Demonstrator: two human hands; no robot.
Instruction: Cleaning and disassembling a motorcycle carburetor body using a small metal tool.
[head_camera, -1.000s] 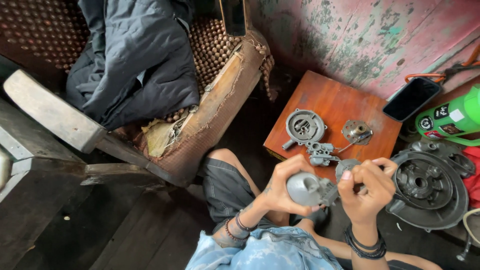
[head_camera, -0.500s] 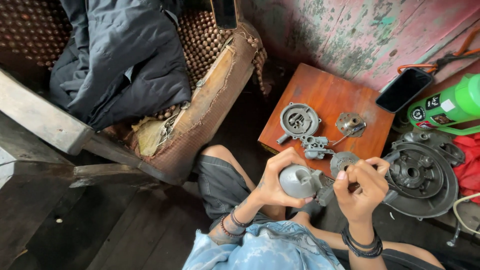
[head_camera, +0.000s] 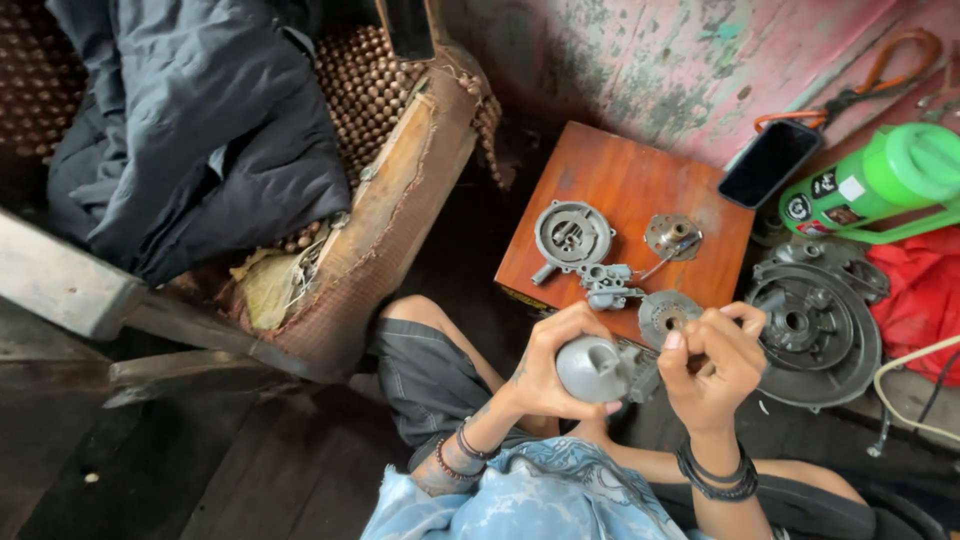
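Head view: left hand (head_camera: 550, 365) is wrapped round a grey metal part (head_camera: 598, 368) above the lap, just near of the small wooden desk (head_camera: 610, 190). Right hand (head_camera: 712, 360) pinches at its right end. With nothing under it, a loosened bit could easily drop to the dark floor.

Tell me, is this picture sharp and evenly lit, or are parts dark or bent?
Head view: daylight falls evenly on the wooden board and the grey metal part held by the left hand, with the right hand beside it; both look sharp. The lower left floor sinks into shadow, and the wide lens bends the edges.
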